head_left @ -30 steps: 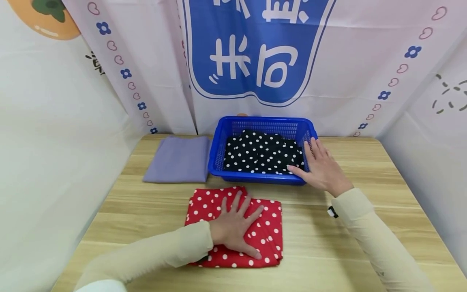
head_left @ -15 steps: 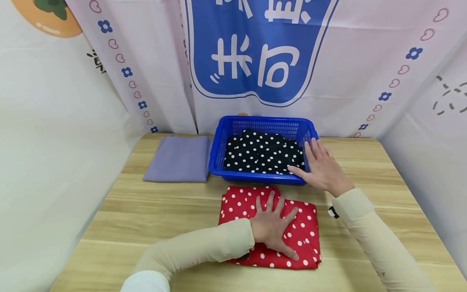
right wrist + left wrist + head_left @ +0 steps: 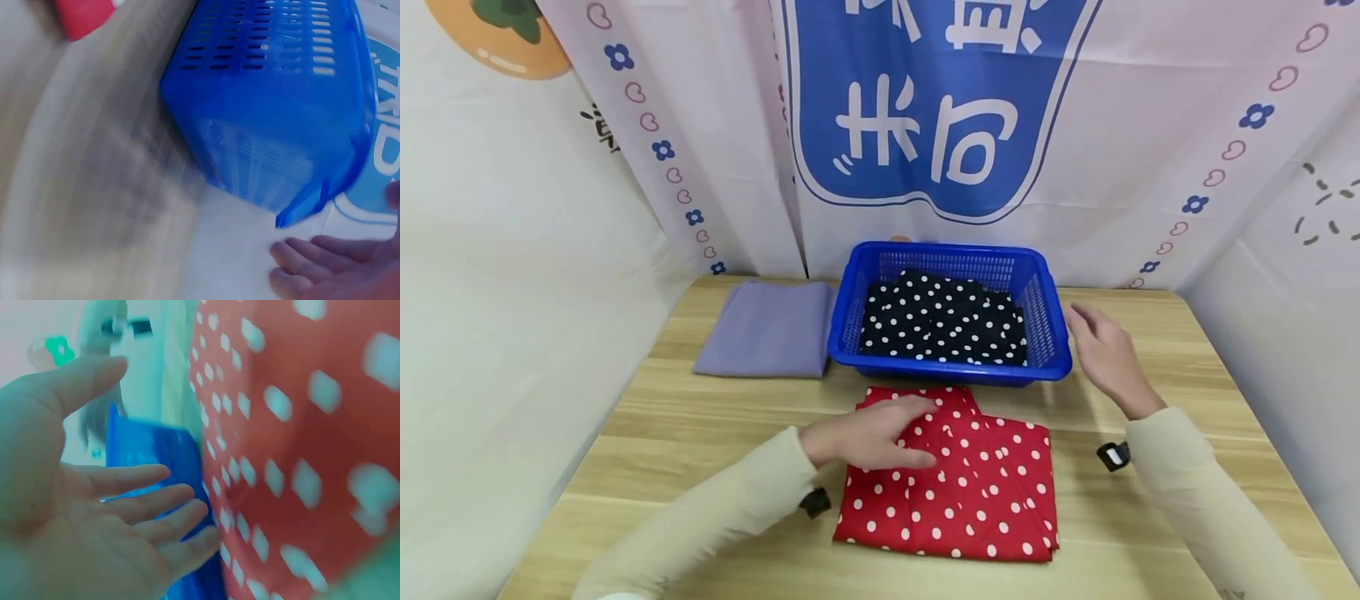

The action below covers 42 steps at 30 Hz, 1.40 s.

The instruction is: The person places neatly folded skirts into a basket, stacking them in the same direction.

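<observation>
My left hand [image 3: 868, 435] hovers over the left part of a folded red cloth with white dots [image 3: 977, 492] on the table. In the left wrist view its fingers [image 3: 159, 506] are spread and hold nothing, with the red cloth beside them. At the right of the blue basket [image 3: 951, 371] is my right hand [image 3: 1105, 354], apart from the rim and holding nothing; the right wrist view shows its fingers [image 3: 325, 262] loosely extended near the basket's corner. A black cloth with white dots [image 3: 940, 321] lies inside the basket.
A folded purple cloth [image 3: 767, 329] lies left of the basket on the wooden table [image 3: 700, 442]. Behind the basket hangs a printed white curtain [image 3: 1105, 167]. More white fabric [image 3: 512, 292] hangs along the left side.
The red cloth slid right under my left hand, which has since lifted and drawn back left. My right hand has come off the basket rim and moved to its right.
</observation>
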Motion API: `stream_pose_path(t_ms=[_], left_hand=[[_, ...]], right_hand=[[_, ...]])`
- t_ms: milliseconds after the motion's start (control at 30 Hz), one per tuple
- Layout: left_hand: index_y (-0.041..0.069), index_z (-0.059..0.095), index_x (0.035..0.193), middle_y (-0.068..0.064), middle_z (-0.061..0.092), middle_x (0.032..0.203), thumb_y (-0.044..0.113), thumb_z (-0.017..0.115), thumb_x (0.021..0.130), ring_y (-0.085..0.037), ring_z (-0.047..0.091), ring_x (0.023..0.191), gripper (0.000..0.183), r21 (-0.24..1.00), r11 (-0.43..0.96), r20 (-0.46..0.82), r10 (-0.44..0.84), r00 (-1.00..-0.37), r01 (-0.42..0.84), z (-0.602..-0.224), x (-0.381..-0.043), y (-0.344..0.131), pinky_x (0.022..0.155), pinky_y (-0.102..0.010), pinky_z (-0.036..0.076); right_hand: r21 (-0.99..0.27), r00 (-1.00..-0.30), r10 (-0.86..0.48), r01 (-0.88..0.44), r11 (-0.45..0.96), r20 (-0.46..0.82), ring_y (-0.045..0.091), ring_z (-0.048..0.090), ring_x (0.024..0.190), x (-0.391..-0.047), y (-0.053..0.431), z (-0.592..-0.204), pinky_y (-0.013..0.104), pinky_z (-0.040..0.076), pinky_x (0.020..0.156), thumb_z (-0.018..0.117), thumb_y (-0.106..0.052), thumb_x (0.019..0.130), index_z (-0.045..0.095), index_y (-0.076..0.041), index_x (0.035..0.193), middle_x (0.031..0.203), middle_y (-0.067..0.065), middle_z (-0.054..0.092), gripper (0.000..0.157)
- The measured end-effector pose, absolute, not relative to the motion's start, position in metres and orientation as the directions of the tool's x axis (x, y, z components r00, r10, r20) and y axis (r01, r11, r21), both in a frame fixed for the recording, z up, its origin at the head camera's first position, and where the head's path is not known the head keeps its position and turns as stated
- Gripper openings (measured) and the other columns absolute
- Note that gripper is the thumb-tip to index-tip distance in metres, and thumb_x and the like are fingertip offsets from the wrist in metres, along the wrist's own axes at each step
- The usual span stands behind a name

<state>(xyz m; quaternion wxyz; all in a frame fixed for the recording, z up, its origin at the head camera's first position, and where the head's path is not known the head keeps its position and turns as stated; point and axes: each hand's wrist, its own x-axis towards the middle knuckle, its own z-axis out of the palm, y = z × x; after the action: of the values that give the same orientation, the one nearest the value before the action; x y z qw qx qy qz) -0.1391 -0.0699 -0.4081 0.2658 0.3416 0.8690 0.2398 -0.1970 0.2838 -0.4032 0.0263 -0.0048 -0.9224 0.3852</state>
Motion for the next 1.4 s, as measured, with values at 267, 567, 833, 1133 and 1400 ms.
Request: stream_pose_path(t_ms=[267,567,833,1133,1400], left_hand=[[0.009,0.04,0.145,-0.007,0.048,0.145,0.041,0.064,0.091,-0.028,0.046,0.134,0.067,0.803,0.595,-0.385,0.554,-0.738,0.028,-0.41,-0.135,-0.142,0.109,-0.048,0.044],[-0.014,0.036,0.137,-0.028,0.046,0.142,0.023,0.051,0.098,-0.038,0.052,0.128,0.056,0.86,0.31,-0.51,0.552,-0.66,-0.405,-0.42,-0.125,-0.172,0.104,-0.049,0.047],[-0.008,0.054,0.12,-0.017,0.064,0.117,0.021,0.056,0.096,-0.023,0.066,0.101,0.037,0.849,0.251,-0.527,0.482,-0.7,-0.466,-0.443,-0.121,-0.154,0.094,-0.041,0.056],[-0.008,0.051,0.124,-0.017,0.064,0.117,0.018,0.049,0.101,-0.02,0.067,0.097,0.035,0.867,0.12,-0.477,0.482,-0.735,-0.484,-0.45,-0.109,-0.137,0.089,-0.039,0.058],[-0.009,0.05,0.127,-0.017,0.068,0.115,0.02,0.055,0.099,-0.024,0.072,0.099,0.04,0.87,0.064,-0.453,0.497,-0.74,-0.489,-0.433,-0.092,-0.137,0.087,-0.041,0.058]], right_hand=[[-0.752,-0.958,-0.08,0.163,0.639,-0.276,0.021,0.07,0.098,-0.157,0.316,-0.404,0.031,0.059,0.083,0.036,-0.035,0.103,0.054,0.014,0.126,0.115,0.025,0.067,0.057],[-0.802,-0.79,-0.266,0.416,0.428,-0.552,0.031,0.068,0.11,-0.106,0.307,-0.417,0.039,0.056,0.091,0.038,-0.027,0.103,0.038,0.02,0.135,0.125,0.029,0.062,0.057],[-0.787,-0.751,-0.256,0.53,0.318,-0.609,0.025,0.066,0.104,-0.095,0.276,-0.437,0.039,0.056,0.093,0.046,-0.032,0.1,0.039,0.014,0.138,0.126,0.024,0.06,0.06],[-0.832,-0.793,-0.29,0.435,0.344,-0.535,0.024,0.068,0.103,-0.084,0.254,-0.44,0.039,0.058,0.09,0.052,-0.028,0.1,0.045,0.007,0.135,0.124,0.017,0.062,0.05],[-0.846,-0.763,-0.377,0.423,0.324,-0.525,0.029,0.071,0.101,-0.08,0.261,-0.418,0.038,0.059,0.086,0.056,-0.031,0.097,0.042,0.009,0.139,0.12,0.017,0.068,0.059]])
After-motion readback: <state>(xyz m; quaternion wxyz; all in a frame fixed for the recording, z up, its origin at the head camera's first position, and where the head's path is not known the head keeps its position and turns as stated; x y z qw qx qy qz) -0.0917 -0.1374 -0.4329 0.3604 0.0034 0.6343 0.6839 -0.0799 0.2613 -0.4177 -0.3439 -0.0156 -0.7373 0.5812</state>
